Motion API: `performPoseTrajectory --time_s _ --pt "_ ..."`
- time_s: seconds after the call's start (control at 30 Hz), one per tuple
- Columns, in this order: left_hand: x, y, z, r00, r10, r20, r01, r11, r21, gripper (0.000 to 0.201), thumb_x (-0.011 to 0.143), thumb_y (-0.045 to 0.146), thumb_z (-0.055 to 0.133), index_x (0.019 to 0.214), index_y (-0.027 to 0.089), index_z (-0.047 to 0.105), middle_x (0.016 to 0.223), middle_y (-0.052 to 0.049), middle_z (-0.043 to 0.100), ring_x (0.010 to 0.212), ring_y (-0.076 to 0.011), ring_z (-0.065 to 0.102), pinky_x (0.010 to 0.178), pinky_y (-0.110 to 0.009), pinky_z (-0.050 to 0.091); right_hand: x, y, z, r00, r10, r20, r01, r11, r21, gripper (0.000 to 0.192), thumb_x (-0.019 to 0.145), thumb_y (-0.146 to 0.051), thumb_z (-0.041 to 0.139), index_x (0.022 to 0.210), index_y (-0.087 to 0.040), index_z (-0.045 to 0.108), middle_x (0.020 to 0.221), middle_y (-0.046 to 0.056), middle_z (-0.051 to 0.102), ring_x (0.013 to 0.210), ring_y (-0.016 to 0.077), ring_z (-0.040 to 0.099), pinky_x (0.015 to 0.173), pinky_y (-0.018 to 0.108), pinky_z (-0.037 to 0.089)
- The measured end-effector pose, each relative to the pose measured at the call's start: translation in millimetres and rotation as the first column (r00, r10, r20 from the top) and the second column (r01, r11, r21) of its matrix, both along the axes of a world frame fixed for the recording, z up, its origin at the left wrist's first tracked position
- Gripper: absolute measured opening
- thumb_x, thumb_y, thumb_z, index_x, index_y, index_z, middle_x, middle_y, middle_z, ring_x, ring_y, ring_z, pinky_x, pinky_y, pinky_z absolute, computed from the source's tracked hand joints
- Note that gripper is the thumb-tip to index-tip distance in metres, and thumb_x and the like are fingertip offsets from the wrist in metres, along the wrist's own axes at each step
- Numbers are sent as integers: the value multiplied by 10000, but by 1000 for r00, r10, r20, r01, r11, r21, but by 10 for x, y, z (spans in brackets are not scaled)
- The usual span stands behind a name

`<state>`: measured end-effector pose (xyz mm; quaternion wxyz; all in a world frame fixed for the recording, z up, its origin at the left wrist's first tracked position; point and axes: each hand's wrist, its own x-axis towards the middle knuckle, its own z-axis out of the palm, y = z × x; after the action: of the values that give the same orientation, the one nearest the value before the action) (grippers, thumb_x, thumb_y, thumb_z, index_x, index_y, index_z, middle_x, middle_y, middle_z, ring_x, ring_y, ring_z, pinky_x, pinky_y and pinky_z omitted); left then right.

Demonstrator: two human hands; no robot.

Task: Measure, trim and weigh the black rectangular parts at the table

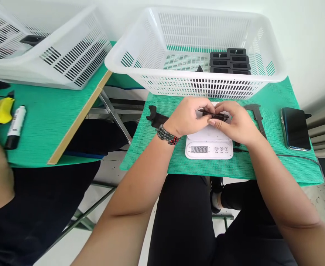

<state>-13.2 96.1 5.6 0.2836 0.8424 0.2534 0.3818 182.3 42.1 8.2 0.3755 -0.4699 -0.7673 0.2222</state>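
Observation:
Between the fingers of both hands is a small flat black part [219, 116], held edge-on above a white digital scale [209, 150]. My left hand [192, 115] pinches its left end, and a dark bead bracelet circles that wrist. My right hand [234, 120] grips the other end, thumb in front. The fingers cover much of the part, so its full shape is hidden. Beside my left wrist lies a curved black piece [157, 118] on the green mat. A dark caliper [258, 115] rests just right of my right hand, partly behind it.
A white plastic basket [168, 81] behind the scale holds several black rectangular frames [230, 61]. A smartphone [296, 128] lies at right, near a cable [290, 156]. On the left table are another basket [68, 62], a marker [15, 127] and a yellow object [1, 111]; a person sits there.

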Motion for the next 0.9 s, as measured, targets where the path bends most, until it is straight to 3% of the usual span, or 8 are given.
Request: performPoseTrajectory --time_s 0.23,0.47,0.63,0.77,0.9 --pt "-4 -15 28 998 6 -58 -9 999 -53 87 833 235 656 769 191 695 788 -10 736 748 -168 677 722 -315 544 -7 7 -14 1000 -2 15 2 1000 11 456 923 -655 626 942 -206 708 1028 88 764 1009 286 670 935 459 464" --pt "1 -7 7 996 45 -76 -48 998 -43 101 842 249 659 756 198 670 786 -4 720 751 -169 668 728 -310 535 -8 11 -28 1000 -9 20 8 999 34 399 926 -603 654 984 -212 711 1037 80 763 1015 283 674 919 459 484" --pt "4 6 -25 997 69 -19 -69 998 9 201 900 361 647 799 192 689 780 -15 713 735 -174 661 700 -304 519 25 26 -35 995 -55 -82 66 988 139 343 946 -560 643 967 -220 685 996 59 758 965 246 686 886 427 509" --pt "-1 48 -105 975 183 123 -195 977 87 280 972 378 571 794 190 678 720 -11 683 675 -154 633 656 -286 489 42 49 -34 970 -134 -201 185 947 261 236 979 -458 610 959 -225 637 935 40 735 897 208 674 830 388 515" --pt "4 157 -188 878 349 329 -396 914 87 377 1010 460 519 784 197 667 657 1 643 627 -139 616 632 -275 474 28 20 18 930 -189 -316 304 878 370 135 982 -360 574 945 -236 612 827 5 694 786 181 639 752 361 509"
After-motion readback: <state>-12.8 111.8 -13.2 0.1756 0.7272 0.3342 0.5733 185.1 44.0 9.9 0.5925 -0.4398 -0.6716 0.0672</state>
